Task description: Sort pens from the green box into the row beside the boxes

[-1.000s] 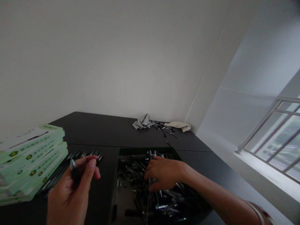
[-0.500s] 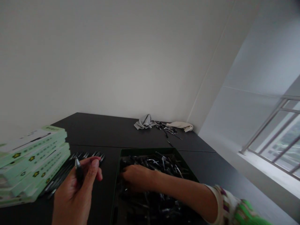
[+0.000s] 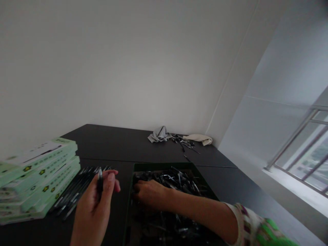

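A dark pen point(image 3: 99, 184) with a silvery tip pointing up is held between the thumb and fingers of my left hand point(image 3: 95, 201). Beside that hand, a row of black pens point(image 3: 70, 194) lies on the dark table. My right hand point(image 3: 148, 193) reaches into a dark green tray point(image 3: 164, 166) at its left side. Many loose black and clear pen parts point(image 3: 179, 177) fill the tray around it. The right fingers are curled down among the parts, and their tips are hidden, so what they grip does not show.
Stacked light green boxes point(image 3: 41, 174) stand at the left of the black table point(image 3: 115, 143). At the table's back lie a grey cloth point(image 3: 159, 134), a small pile of pen parts point(image 3: 184, 140) and a cream cloth point(image 3: 200, 138). A metal railing point(image 3: 289, 140) fronts the window at right.
My left hand with the pen has shifted right, away from the boxes, uncovering more of the pen row. The right hand stays in the tray's left side. The view has shifted slightly.
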The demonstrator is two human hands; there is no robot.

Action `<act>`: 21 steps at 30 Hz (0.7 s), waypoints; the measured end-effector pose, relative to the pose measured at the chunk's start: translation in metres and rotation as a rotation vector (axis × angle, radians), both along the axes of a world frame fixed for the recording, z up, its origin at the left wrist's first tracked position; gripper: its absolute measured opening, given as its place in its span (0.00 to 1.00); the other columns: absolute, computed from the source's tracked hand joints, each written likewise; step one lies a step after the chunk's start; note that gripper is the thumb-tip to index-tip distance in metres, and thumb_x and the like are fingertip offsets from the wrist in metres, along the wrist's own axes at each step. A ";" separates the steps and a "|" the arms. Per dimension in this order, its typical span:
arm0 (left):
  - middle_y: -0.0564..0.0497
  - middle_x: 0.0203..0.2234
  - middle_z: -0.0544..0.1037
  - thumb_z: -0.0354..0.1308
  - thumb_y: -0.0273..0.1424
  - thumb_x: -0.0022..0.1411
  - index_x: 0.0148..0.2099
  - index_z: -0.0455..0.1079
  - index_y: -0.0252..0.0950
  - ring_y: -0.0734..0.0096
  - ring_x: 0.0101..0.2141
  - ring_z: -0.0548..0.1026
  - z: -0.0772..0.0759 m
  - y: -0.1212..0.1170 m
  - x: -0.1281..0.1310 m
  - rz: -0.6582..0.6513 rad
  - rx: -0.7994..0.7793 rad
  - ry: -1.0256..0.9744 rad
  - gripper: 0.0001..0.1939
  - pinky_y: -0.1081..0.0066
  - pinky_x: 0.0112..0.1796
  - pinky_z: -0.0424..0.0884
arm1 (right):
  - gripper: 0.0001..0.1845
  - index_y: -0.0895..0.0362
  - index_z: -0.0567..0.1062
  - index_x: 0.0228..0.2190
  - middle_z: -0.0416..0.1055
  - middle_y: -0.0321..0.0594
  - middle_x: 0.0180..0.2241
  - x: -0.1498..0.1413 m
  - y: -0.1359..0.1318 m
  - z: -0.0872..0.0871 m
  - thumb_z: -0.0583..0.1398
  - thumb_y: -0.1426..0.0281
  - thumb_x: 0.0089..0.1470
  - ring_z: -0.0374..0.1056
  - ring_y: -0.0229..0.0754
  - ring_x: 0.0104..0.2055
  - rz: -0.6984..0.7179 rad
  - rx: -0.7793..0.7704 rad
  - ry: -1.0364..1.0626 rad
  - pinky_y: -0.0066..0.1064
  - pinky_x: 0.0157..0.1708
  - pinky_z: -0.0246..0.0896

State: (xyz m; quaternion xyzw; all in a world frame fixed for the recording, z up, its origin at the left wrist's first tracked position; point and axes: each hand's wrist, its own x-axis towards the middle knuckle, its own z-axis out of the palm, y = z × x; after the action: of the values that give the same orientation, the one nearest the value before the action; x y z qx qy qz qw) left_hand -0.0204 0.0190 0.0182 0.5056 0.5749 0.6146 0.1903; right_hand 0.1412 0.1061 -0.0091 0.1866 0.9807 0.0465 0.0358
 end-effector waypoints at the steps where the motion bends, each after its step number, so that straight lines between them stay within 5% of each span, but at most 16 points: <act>1: 0.54 0.31 0.72 0.46 0.48 0.63 0.32 0.66 0.40 0.66 0.37 0.71 0.000 0.000 0.001 -0.030 -0.032 -0.024 0.18 0.70 0.37 0.65 | 0.10 0.59 0.73 0.37 0.71 0.46 0.36 0.002 0.000 0.003 0.57 0.70 0.53 0.67 0.45 0.39 0.005 -0.009 0.016 0.27 0.23 0.61; 5: 0.50 0.34 0.73 0.41 0.53 0.61 0.40 0.68 0.40 0.64 0.39 0.72 0.000 -0.002 0.002 -0.085 -0.101 -0.139 0.25 0.69 0.37 0.69 | 0.10 0.58 0.74 0.34 0.69 0.41 0.33 0.013 -0.001 0.023 0.61 0.67 0.47 0.65 0.42 0.37 -0.045 -0.196 0.265 0.27 0.29 0.60; 10: 0.52 0.31 0.73 0.45 0.52 0.60 0.45 0.68 0.42 0.68 0.35 0.72 -0.001 -0.005 0.001 -0.160 -0.103 -0.078 0.23 0.73 0.35 0.71 | 0.07 0.60 0.71 0.29 0.61 0.29 0.20 0.033 -0.008 0.060 0.61 0.69 0.48 0.56 0.29 0.21 -0.315 -0.805 0.803 0.21 0.21 0.51; 13: 0.54 0.28 0.74 0.46 0.47 0.62 0.45 0.70 0.43 0.69 0.34 0.74 0.003 -0.008 0.005 -0.246 -0.035 0.054 0.18 0.75 0.36 0.70 | 0.10 0.60 0.69 0.27 0.62 0.29 0.19 0.041 -0.021 0.079 0.63 0.68 0.46 0.54 0.28 0.18 -0.327 -1.041 1.032 0.21 0.18 0.50; 16: 0.57 0.23 0.73 0.47 0.41 0.64 0.46 0.70 0.46 0.72 0.27 0.73 0.008 -0.011 0.012 -0.450 0.021 0.195 0.14 0.78 0.30 0.70 | 0.11 0.60 0.67 0.27 0.65 0.32 0.20 0.042 -0.039 0.091 0.63 0.66 0.46 0.57 0.29 0.19 -0.284 -1.141 1.182 0.22 0.18 0.55; 21: 0.56 0.29 0.77 0.47 0.39 0.64 0.49 0.69 0.49 0.71 0.27 0.75 0.000 -0.009 0.017 -0.672 -0.022 0.256 0.14 0.77 0.30 0.70 | 0.08 0.60 0.69 0.30 0.65 0.32 0.23 0.041 -0.061 0.094 0.62 0.69 0.48 0.60 0.30 0.21 -0.297 -1.069 1.227 0.22 0.21 0.58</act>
State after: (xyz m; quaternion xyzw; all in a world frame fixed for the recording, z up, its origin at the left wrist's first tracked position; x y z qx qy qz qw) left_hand -0.0031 0.0102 0.0182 0.7373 0.4022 0.4431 0.3134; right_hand 0.1819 0.0450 0.0849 0.2644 0.6809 -0.5416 -0.4162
